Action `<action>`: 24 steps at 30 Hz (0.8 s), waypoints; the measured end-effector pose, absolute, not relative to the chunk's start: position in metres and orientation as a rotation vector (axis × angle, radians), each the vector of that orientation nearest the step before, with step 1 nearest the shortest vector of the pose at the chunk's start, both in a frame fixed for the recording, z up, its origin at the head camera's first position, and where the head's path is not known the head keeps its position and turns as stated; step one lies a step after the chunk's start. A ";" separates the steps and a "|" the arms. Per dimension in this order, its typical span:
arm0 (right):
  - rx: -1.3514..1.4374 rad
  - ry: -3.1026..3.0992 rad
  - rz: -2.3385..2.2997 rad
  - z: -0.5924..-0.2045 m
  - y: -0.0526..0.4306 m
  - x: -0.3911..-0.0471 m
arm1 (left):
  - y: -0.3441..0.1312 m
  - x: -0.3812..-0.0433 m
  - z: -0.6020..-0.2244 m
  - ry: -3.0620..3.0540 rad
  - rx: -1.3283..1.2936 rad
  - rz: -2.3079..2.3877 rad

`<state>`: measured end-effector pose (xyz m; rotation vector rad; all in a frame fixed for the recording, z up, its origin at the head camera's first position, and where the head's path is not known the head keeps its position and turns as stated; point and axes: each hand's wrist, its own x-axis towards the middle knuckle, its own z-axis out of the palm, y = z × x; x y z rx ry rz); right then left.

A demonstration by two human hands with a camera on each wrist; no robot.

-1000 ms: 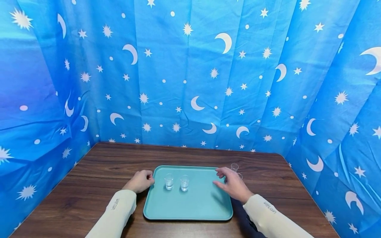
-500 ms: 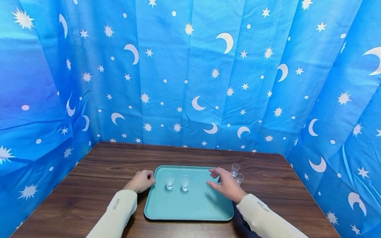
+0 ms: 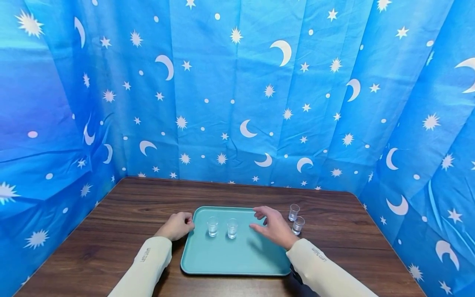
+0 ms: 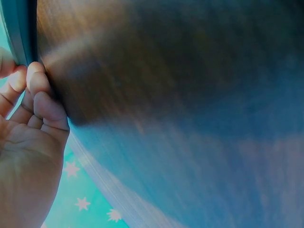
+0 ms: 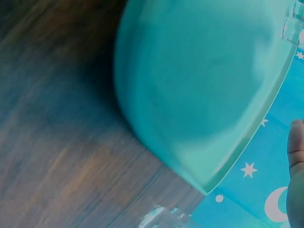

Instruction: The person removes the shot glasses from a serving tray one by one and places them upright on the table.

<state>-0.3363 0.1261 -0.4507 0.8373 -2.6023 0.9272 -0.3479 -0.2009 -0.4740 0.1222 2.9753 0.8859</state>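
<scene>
Cups (image 3: 212,227) (image 3: 231,229), two of them, stand upright on a teal tray (image 3: 237,262) in the middle of a tabletop (image 3: 144,202) with dark brown wood grain and rounded far corners. Blue cloth (image 3: 222,82) printed with white moons, stars and dots hangs beyond the tabletop's far edge and along its left and right edges.

On the tray, the cups stand side by side, a small gap between them: one in the left part, the other nearer the middle, both well back from the near edge. Just outside the tray's far right corner, two more cups (image 3: 294,212) (image 3: 298,225) stand upright on the tabletop, one behind the other; whether they touch I cannot tell. All four are small, clear and a little wider at the mouth. Whether the bright lower parts are liquid or thick bases I cannot tell.

At the tray's left edge, the left hand (image 3: 174,227) has its grip closed, pinching the rim between thumb and fingers. Above the tray's right part, the right hand (image 3: 274,227) has a wide, empty grip, thumb and fingers parted and gently curved. Cream sleeves (image 3: 142,264) cover both forearms.
</scene>
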 end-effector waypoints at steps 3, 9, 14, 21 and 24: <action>0.843 -2.604 0.955 -0.451 0.123 -0.336 | -0.202 -0.348 -0.475 2.978 0.123 0.885; 0.846 -2.621 1.003 -0.450 0.115 -0.334 | -0.202 -0.349 -0.476 2.970 0.126 0.897; 0.808 -2.665 1.016 -0.447 0.106 -0.334 | -0.202 -0.350 -0.476 2.969 0.131 0.897; 0.817 -2.699 1.062 -0.445 0.094 -0.333 | -0.202 -0.350 -0.476 2.965 0.123 0.901; 0.818 -2.719 1.058 -0.448 0.089 -0.334 | -0.202 -0.350 -0.476 2.970 0.122 0.899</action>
